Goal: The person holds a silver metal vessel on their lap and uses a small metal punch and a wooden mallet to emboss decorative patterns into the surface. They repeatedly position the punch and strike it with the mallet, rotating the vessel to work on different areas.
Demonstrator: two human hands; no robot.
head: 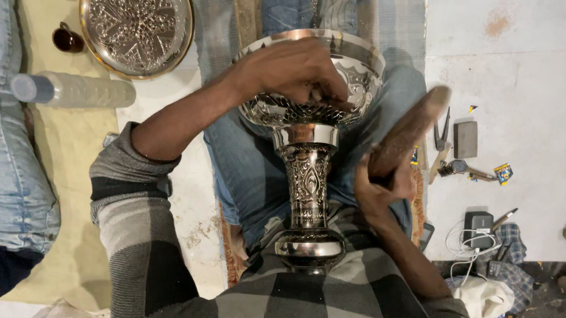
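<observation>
We lay the engraved silver goblet across our lap, foot toward our chest, bowl w/ embossed pattern. L hand curls over the bowl rim, fingers clamped inside. R hand grips a wooden mallet, blurred, beside the stem.

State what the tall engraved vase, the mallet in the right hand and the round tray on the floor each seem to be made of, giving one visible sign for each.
Vase: apparently polished silvery metal, with bright reflections and chased patterns.
Mallet: probably wood, brown and matte, though motion-blurred.
Tray: metal too, with shiny embossed silver relief and a golden rim; the alloy cannot be told.
</observation>
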